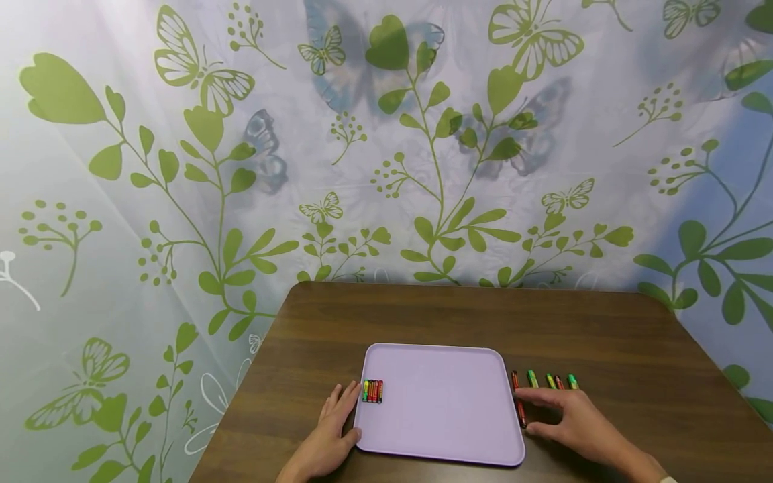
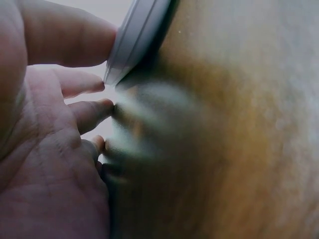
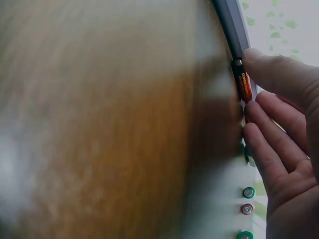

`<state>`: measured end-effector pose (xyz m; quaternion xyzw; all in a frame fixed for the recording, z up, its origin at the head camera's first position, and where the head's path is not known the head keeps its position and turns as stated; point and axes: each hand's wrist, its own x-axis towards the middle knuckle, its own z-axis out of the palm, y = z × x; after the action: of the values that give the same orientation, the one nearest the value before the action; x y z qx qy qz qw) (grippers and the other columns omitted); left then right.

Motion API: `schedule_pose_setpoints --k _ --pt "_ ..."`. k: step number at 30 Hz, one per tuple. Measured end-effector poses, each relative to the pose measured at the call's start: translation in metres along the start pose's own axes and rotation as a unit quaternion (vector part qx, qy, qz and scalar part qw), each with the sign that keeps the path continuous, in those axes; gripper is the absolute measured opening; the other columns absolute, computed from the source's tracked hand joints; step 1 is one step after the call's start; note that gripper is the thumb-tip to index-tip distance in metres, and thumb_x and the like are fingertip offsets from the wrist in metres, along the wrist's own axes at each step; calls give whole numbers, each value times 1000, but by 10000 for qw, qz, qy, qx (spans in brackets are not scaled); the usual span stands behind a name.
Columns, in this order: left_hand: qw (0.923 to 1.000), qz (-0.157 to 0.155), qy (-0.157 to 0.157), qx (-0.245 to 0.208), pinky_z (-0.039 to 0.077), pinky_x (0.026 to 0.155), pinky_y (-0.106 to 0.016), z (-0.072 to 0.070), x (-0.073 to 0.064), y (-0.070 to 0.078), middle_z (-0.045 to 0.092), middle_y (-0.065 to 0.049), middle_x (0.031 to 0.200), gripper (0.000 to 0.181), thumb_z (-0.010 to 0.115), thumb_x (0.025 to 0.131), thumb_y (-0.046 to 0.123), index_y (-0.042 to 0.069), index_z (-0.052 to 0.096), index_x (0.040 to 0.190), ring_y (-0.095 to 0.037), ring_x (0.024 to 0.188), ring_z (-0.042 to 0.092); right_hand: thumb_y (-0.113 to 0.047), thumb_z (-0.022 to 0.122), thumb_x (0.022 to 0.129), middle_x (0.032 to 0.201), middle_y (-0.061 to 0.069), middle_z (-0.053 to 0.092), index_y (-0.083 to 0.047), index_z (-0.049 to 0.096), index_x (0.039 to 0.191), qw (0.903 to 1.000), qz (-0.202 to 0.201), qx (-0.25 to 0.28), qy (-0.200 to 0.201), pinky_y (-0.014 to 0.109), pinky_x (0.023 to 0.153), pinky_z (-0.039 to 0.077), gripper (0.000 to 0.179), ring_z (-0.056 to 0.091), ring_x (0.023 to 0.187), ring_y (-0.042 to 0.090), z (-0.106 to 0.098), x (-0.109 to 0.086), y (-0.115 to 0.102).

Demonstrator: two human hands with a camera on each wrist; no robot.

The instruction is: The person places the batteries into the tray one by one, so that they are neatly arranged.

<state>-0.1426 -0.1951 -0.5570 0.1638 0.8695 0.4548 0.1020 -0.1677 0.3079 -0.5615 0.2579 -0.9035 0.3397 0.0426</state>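
A pale purple tray [image 1: 441,402] lies on the brown table. Inside its left edge several small batteries [image 1: 372,391], red, black and green, stand side by side in a row. My left hand [image 1: 326,433] rests at the tray's left side, fingers stretched out; its thumb touches the rim [image 2: 134,45]. Beside the tray's right edge my right hand [image 1: 574,419] pinches a red and black battery [image 3: 243,84] by its ends, between thumb and fingers. Another red and black battery [image 1: 515,380] lies just beyond those fingertips.
Several more batteries, among them a green one [image 1: 532,379] and another green one [image 1: 573,382], lie in a loose row right of the tray. Behind the table [image 1: 459,312] hangs a cloth [image 1: 423,168] printed with leaves and butterflies.
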Motion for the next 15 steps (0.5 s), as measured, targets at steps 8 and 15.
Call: schedule_pose_setpoints --k 8,15 --pt "10000 38 -20 11 -6 123 -85 1 -1 -2 24 -27 179 79 67 99 3 3 33 171 -60 165 -2 -26 99 79 119 -6 84 -22 81 129 9953 -539 -648 472 5 90 46 53 74 110 -2 7 0 -1" --pt "10000 29 -11 23 -7 124 -84 1 0 -2 24 -28 179 80 67 99 3 3 33 171 -60 165 -3 -16 98 76 121 -10 82 -23 82 128 9937 -421 -926 476 11 87 54 55 72 111 -3 10 -1 -1"
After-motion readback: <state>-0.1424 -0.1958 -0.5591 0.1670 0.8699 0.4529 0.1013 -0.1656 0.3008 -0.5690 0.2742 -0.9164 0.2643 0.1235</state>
